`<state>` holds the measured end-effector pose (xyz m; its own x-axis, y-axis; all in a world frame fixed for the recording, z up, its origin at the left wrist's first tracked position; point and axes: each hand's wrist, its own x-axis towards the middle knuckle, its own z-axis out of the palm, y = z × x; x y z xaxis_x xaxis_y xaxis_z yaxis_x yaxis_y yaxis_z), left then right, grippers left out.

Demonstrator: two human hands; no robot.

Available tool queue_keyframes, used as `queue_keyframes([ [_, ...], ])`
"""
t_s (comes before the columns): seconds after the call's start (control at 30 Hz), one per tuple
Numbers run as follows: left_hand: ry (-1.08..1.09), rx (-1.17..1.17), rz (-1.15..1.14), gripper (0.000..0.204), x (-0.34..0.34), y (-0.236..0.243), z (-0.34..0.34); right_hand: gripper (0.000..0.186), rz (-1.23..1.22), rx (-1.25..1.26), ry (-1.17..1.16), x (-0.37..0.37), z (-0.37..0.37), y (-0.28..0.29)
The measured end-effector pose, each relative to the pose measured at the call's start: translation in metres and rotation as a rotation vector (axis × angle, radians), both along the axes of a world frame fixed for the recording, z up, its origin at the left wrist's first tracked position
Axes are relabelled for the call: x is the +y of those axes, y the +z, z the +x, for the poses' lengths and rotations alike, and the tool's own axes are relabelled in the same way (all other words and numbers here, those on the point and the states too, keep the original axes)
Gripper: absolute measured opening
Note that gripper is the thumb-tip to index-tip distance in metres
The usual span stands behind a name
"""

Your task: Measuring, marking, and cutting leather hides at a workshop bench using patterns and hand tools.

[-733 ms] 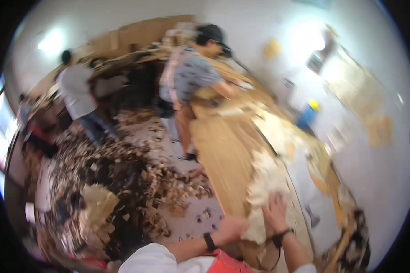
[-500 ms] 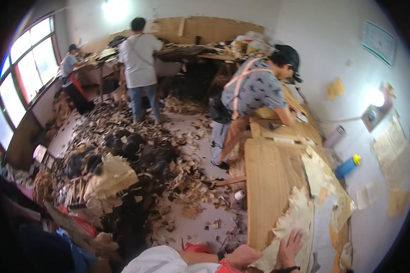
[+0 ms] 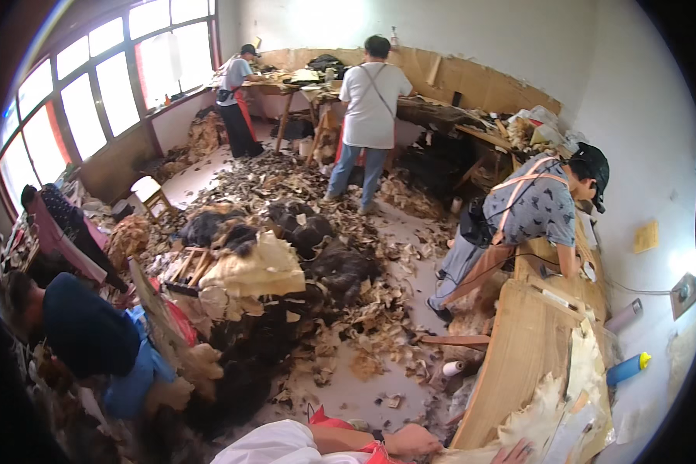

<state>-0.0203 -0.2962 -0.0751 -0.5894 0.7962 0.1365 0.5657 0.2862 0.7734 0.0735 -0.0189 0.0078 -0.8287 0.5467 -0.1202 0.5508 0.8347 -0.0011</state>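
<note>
Low in the view, my left hand (image 3: pixel 414 439) is closed beside the near corner of a wooden workbench (image 3: pixel 503 348); whatever its fingers hold is hidden. My right hand (image 3: pixel 512 452), cut by the lower edge, lies with fingers stretched out on a pale, ragged-edged hide (image 3: pixel 532 421). That hide spreads over the near part of the bench. Next to it, toward the wall, lies a whitish flat piece (image 3: pixel 568 437).
A person (image 3: pixel 530 205) in a patterned shirt leans over the bench ahead. Others stand at the far tables, and one bends at the left (image 3: pixel 93 325). Scraps and dark pelts (image 3: pixel 340 271) cover much of the floor. A blue bottle (image 3: pixel 626 370) stands by the wall.
My view has swung left and up, so the windows and the bending person show more fully. My right hand now sits lower in view, still on the hide; my left stays closed.
</note>
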Motion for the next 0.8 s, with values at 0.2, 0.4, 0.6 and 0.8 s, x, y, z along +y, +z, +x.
queue_keyframes([
  [0.2, 0.05, -0.128, -0.657, 0.024, -0.138, -0.106, 0.025, 0.071, 0.067, 0.025, 0.019, 0.008, 0.004, -0.004],
  [0.4, 0.577, -0.514, -0.907, 0.035, -0.313, -0.214, 0.139, 0.071, 0.05, 0.035, 0.046, 0.002, 0.003, -0.004],
  [0.6, 0.926, -0.684, -0.928, 0.036, -0.358, -0.237, 0.231, 0.069, 0.102, 0.044, 0.09, 0.011, 0.004, -0.014],
  [0.8, 0.876, -0.885, -0.714, 0.039, -0.297, -0.241, 0.242, 0.068, 0.152, 0.028, 0.101, 0.018, 0.003, -0.026],
])
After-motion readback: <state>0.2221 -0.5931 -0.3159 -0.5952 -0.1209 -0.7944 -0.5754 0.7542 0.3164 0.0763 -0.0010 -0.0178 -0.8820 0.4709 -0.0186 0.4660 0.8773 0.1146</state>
